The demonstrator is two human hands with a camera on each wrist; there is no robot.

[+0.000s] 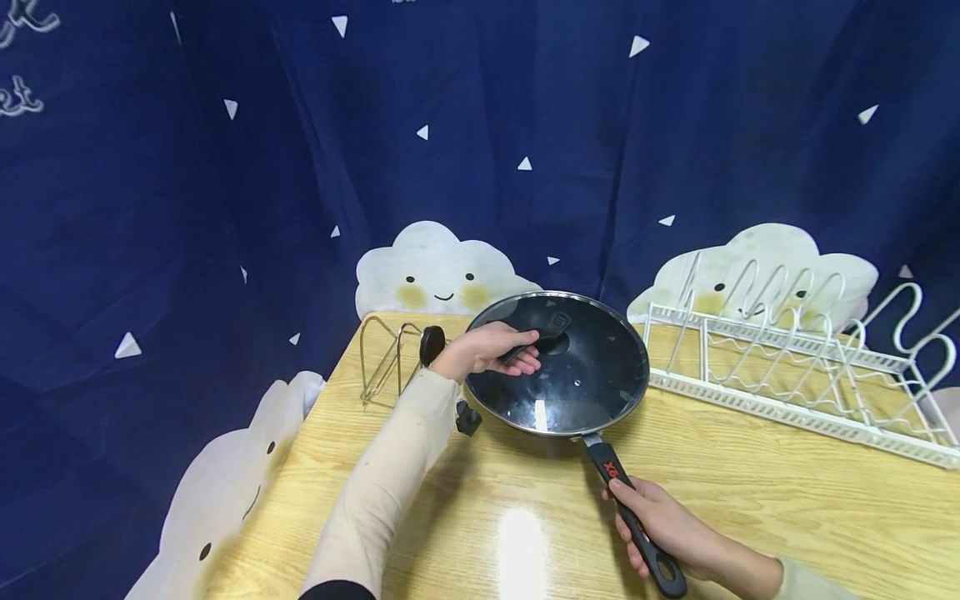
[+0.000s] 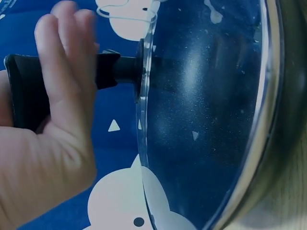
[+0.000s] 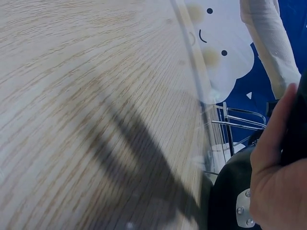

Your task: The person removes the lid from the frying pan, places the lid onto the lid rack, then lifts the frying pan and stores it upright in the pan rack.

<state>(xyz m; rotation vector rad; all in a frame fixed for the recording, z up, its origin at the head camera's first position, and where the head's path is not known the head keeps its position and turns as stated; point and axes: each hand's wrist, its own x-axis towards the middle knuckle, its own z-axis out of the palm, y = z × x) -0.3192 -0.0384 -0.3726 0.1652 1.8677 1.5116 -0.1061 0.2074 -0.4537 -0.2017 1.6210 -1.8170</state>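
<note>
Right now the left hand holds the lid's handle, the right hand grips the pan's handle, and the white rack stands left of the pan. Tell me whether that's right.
Not quite: the head view shows the white rack standing right of the pan, not left. The left hand does hold the lid's handle, and the right hand grips the pan's handle.

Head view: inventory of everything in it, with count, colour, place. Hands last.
pan: 1, black, centre, under the lid
pan handle: 1, black with red marking, pointing toward the person
lid: 1, clear with metal rim, over the pan
lid knob: 1, black, atop the lid
wire rack: 1, metallic, table's far left
slotted rack: 1, white, right
black pieces: 2, black, by left wrist, identity unclear
table: 1, light wood, below
curtain: navy, white triangles and clouds, behind
sleeves: 2, pale, on forearms
left hand: 1, holding lid knob
right hand: 1, gripping pan handle
</note>
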